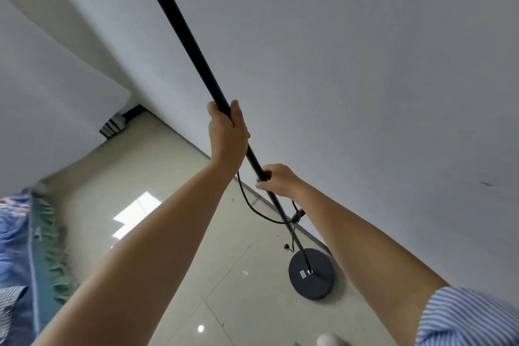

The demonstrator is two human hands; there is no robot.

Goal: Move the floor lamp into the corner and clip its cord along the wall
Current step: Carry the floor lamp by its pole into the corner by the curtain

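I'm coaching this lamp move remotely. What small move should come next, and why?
Probably walk the lamp along the wall toward the corner. Both the left hand and right hand grip the pole, the base sits near the wall, and the cord hangs loose.

1. A plain white wall (365, 64) fills most of the view, with a small dark mark (487, 184) low on its right part.
2. A second white wall (42, 93) stands at the left, and the two meet in a corner (132, 109) where something dark sits at floor level, too blurred to identify.
3. The floor (174, 177) is pale, glossy tile with thin joints.
4. A bright patch of light (137, 212) reflects on the tiles.
5. A blue patterned fabric with a green fringe (33, 247) lies at the left edge.
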